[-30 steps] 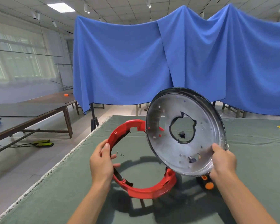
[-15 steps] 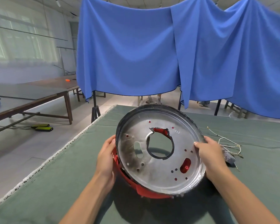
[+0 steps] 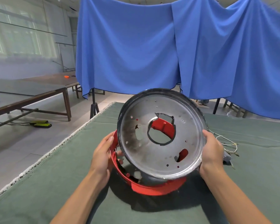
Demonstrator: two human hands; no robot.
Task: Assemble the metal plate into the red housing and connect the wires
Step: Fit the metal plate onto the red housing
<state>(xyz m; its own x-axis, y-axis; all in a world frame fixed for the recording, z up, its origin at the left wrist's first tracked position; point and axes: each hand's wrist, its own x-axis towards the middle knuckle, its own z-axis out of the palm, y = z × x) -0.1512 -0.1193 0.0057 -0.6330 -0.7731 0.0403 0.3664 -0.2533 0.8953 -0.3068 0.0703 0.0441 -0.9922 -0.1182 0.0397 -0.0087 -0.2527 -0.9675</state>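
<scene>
Red housing (image 3: 158, 189) sits on the green table cover (image 3: 39, 191), and my left hand (image 3: 103, 157) grips its near-left wall, thumb outside and fingertips curled over the rim to the inside. My right hand (image 3: 212, 152) holds the metal plate (image 3: 162, 135) by its right edge, fingers wrapped round the rim.

Change noted: a second ago the plate was raised well clear to the right, the housing an open ring beside it. Half a second ago it lay nearly flat across the ring. Now the plate is tilted, far edge high and facing me, low edge resting at or just inside the housing's near wall. Red shows through the centre hole and the slot near the bottom right.

Reading: not seated. I judge this as a trial fit, the plate tipped so its holes can be lined up with the posts inside the ring. The left side shows a clear gap between plate and housing.

Wires (image 3: 226, 144) lie loose on the cover to the right, behind my right hand, apart from both parts. Connection not started.

Next call: lower the far edge evenly and watch for the rim catching.
</scene>
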